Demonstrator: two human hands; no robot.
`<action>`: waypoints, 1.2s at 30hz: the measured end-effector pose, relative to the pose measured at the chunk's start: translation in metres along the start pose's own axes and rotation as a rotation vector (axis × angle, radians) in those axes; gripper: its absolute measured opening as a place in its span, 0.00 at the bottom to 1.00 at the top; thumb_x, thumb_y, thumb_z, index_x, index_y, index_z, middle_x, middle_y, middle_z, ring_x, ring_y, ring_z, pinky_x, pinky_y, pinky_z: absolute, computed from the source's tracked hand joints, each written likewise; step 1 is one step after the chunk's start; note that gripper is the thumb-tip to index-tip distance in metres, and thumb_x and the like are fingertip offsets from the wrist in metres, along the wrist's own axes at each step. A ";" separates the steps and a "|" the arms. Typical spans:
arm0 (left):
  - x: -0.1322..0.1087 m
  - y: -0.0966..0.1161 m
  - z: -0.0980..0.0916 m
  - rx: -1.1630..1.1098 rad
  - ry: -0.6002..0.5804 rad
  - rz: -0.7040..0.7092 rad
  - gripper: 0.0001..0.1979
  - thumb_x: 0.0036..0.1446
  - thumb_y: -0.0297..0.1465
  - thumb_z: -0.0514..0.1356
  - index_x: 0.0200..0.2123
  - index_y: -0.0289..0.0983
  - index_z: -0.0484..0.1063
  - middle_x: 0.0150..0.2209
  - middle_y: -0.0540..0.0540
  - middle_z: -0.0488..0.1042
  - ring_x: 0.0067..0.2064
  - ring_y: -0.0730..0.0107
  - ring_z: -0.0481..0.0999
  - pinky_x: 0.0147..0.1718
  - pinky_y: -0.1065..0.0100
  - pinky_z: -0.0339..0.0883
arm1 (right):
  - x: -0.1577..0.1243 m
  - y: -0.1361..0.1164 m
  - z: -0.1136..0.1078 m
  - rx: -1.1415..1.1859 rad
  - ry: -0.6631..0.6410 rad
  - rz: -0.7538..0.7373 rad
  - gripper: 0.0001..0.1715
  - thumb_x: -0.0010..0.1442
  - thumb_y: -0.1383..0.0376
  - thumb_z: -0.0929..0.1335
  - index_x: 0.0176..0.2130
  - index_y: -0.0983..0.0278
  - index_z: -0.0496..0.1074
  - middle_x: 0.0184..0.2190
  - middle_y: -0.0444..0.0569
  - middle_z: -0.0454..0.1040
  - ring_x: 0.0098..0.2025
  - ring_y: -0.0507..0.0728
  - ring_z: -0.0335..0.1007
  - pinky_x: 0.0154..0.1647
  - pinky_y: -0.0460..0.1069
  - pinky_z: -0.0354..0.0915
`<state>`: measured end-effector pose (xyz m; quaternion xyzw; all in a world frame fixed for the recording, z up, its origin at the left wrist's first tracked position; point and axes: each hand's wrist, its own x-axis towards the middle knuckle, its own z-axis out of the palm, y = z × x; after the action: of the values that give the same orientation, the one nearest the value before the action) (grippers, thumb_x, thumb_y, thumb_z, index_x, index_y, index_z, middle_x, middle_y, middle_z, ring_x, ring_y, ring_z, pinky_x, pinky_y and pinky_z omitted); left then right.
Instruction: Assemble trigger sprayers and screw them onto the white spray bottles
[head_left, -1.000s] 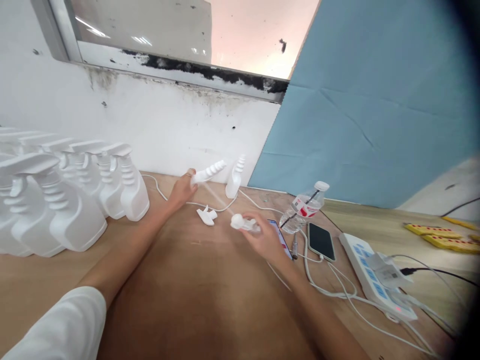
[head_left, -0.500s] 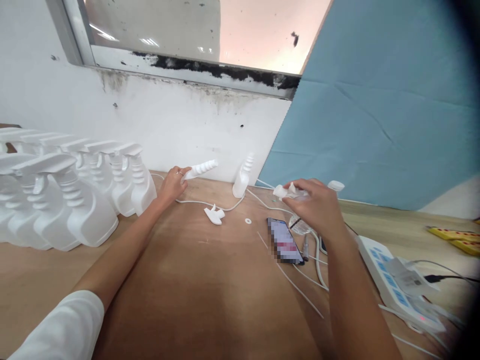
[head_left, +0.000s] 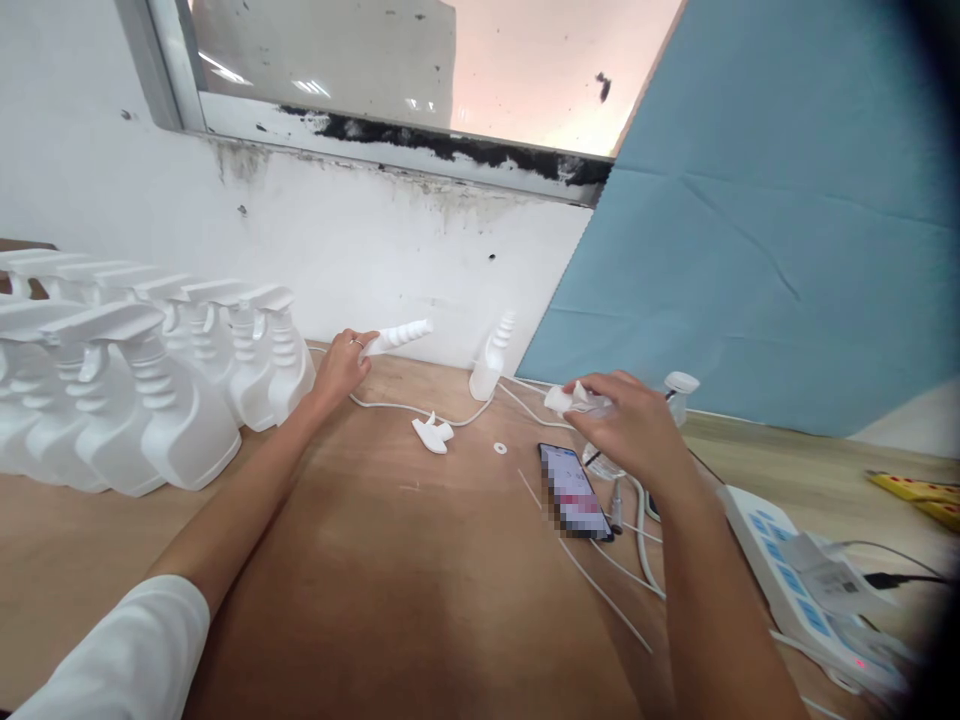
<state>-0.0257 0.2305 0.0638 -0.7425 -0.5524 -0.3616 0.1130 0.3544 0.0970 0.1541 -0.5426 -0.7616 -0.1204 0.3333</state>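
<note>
My left hand (head_left: 343, 364) is closed around the lower part of a white spray bottle (head_left: 403, 336), which lies tilted with its ribbed neck pointing right. My right hand (head_left: 631, 418) grips a white trigger spray head (head_left: 559, 399) between thumb and fingers; part of it is hidden by the fingers. Between the hands, a second white bottle (head_left: 487, 372) stands upright near the wall. Another loose trigger spray head (head_left: 433, 434) lies on the wooden table (head_left: 420, 580), with a small white ring (head_left: 500, 448) to its right.
Several white spray bottles with heads (head_left: 187, 420) stand in rows at left. A phone (head_left: 576, 492), white cables (head_left: 611, 605) and a power strip (head_left: 795, 580) lie at right. Behind my right hand stands a clear container (head_left: 679, 395). A yellow object (head_left: 911, 492) sits far right.
The view has shifted slightly, so most things appear a little lower and further right. Both hands keep their holds; my right hand's fingers have moved slightly around the spray head.
</note>
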 end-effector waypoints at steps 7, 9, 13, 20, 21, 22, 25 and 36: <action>-0.001 -0.001 0.000 0.022 -0.007 -0.002 0.25 0.55 0.23 0.54 0.57 0.39 0.67 0.42 0.41 0.66 0.47 0.56 0.68 0.49 0.59 0.65 | -0.002 0.000 -0.011 -0.023 0.061 0.035 0.11 0.47 0.69 0.66 0.33 0.60 0.74 0.29 0.47 0.72 0.35 0.58 0.68 0.36 0.50 0.61; -0.001 0.001 0.000 0.023 -0.012 0.009 0.25 0.55 0.23 0.54 0.57 0.38 0.67 0.43 0.41 0.67 0.48 0.56 0.68 0.49 0.59 0.66 | -0.002 0.000 -0.010 -0.020 0.049 0.033 0.10 0.48 0.69 0.66 0.33 0.60 0.74 0.29 0.47 0.72 0.35 0.58 0.68 0.36 0.50 0.61; -0.001 0.007 -0.001 0.032 0.004 0.083 0.25 0.55 0.22 0.54 0.57 0.39 0.67 0.46 0.40 0.68 0.50 0.57 0.68 0.49 0.59 0.67 | -0.002 0.002 -0.005 -0.034 0.012 0.013 0.11 0.48 0.69 0.66 0.34 0.61 0.74 0.30 0.48 0.72 0.35 0.60 0.70 0.35 0.51 0.63; -0.005 0.047 -0.016 -0.007 -0.023 0.403 0.23 0.57 0.20 0.53 0.55 0.40 0.69 0.52 0.39 0.68 0.54 0.58 0.68 0.49 0.60 0.67 | 0.000 -0.006 0.005 0.072 0.050 -0.260 0.12 0.55 0.68 0.67 0.42 0.61 0.71 0.44 0.52 0.73 0.46 0.62 0.70 0.48 0.57 0.65; -0.007 0.058 -0.021 -0.032 -0.040 0.413 0.24 0.56 0.20 0.53 0.55 0.41 0.69 0.52 0.39 0.69 0.53 0.59 0.68 0.48 0.60 0.68 | 0.000 -0.011 0.006 0.103 0.071 -0.276 0.15 0.57 0.67 0.67 0.45 0.61 0.71 0.46 0.53 0.71 0.48 0.62 0.69 0.49 0.58 0.65; -0.009 0.069 -0.026 -0.067 -0.067 0.407 0.25 0.56 0.20 0.54 0.55 0.42 0.69 0.51 0.40 0.69 0.51 0.60 0.70 0.47 0.61 0.68 | 0.000 -0.015 0.007 0.131 0.094 -0.283 0.18 0.58 0.67 0.67 0.49 0.60 0.70 0.48 0.53 0.70 0.50 0.62 0.68 0.50 0.58 0.65; -0.015 0.097 -0.043 -0.252 -0.220 0.362 0.25 0.54 0.23 0.56 0.55 0.43 0.70 0.48 0.43 0.72 0.46 0.62 0.73 0.45 0.63 0.68 | 0.000 -0.028 0.009 0.259 0.217 -0.277 0.25 0.58 0.65 0.69 0.55 0.57 0.66 0.51 0.54 0.67 0.53 0.63 0.66 0.53 0.60 0.65; -0.035 0.129 -0.040 -1.012 -0.805 0.149 0.25 0.49 0.27 0.63 0.52 0.42 0.71 0.48 0.46 0.74 0.49 0.63 0.72 0.45 0.64 0.67 | -0.002 -0.045 0.012 0.901 0.352 -0.035 0.20 0.55 0.66 0.72 0.48 0.57 0.72 0.49 0.49 0.70 0.52 0.61 0.69 0.52 0.57 0.69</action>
<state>0.0699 0.1344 0.0990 -0.8177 -0.2600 -0.2621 -0.4416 0.3092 0.0846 0.1525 -0.3028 -0.6789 0.1261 0.6569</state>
